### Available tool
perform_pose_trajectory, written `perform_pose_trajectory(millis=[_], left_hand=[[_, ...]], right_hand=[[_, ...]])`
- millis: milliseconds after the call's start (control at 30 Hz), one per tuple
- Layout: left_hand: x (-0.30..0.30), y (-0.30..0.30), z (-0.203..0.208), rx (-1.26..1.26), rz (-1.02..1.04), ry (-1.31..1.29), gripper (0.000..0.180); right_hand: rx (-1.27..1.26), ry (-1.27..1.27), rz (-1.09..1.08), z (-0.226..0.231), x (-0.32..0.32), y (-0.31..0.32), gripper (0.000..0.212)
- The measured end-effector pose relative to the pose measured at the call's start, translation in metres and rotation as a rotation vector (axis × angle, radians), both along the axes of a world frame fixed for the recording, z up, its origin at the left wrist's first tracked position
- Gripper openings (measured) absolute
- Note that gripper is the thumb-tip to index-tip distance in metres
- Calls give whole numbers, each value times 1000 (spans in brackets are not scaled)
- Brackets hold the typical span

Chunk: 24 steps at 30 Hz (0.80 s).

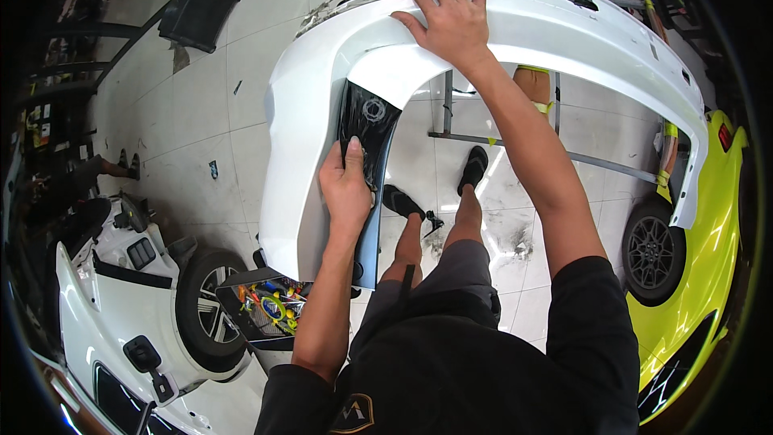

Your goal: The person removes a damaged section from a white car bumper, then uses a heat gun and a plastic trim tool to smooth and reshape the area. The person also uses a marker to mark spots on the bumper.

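Note:
A large white car bumper (296, 145) curves across the space before me, its left end turned toward me. Over its far edge my right hand (452, 22) is placed, fingers curled over the rim and thumb spread on the white surface. At the left end my left hand (346, 187) grips the bumper's inner side, thumb up against a glossy black inner panel (372, 117) with a round mark on it. The other fingers of that hand are mostly hidden. A bluish strip (369, 246) runs along the panel's edge below.
A metal stand (580, 163) with padded, yellow-taped arms is under the bumper. A yellow-green car (696, 290) is at right, a white car (105, 298) at lower left. A tray of colourful small items (278, 306) sits by its wheel. Another person's legs (101, 169) show far left.

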<state>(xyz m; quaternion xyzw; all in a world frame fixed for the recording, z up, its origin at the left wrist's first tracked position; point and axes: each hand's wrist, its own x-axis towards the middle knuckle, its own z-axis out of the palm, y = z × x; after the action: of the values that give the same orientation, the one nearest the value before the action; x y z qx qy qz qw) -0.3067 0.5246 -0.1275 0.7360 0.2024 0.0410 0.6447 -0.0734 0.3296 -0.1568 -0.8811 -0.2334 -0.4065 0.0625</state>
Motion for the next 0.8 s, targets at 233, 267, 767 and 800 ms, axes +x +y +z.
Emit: perform_pose_trajectory(millis=[233,267,767,800], left_hand=[[-13,-1,17,-14,5,-50,27],[-16,0,20,-26,-1,-33,26],[-105,15,64,210,40,13,26],[-103,7,68,153,55,-31,26]], right_hand=[[-36,29,-20,8,-5,3,41],[-33,39,-26,10,-3,2,41],[11,35,28,0,4,3,43],[14,52,25,1,2,3,43]])
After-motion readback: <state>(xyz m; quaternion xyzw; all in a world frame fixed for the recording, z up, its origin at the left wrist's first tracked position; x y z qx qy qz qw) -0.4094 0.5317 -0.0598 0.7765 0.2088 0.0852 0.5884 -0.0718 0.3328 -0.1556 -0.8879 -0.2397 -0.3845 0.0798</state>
